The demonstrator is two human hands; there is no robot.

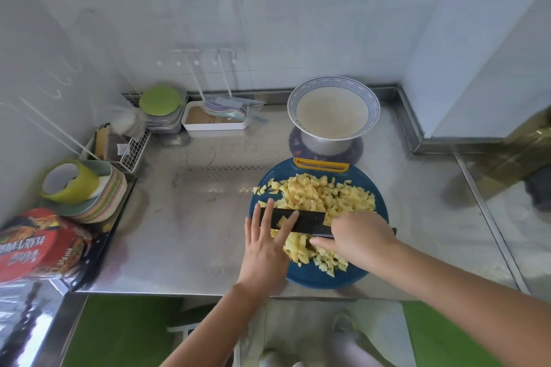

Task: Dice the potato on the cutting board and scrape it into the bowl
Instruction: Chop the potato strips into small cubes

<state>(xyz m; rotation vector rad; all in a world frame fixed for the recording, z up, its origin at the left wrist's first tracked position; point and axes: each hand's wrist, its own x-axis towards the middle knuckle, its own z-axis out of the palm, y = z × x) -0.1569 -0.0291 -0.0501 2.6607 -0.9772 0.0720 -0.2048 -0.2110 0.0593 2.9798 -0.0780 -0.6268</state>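
With the cleaver point(310, 219) grasped by the right grip point(360, 243) and the left grip point(262, 247) pressed flat on it, potato dice point(322, 194) could be flicked off the cutting board point(316, 278) onto the worktop point(179, 232).

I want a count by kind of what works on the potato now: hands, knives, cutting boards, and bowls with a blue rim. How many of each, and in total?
hands: 2 (left hand, right hand)
knife: 1
cutting board: 1
bowl: 1
Total: 5
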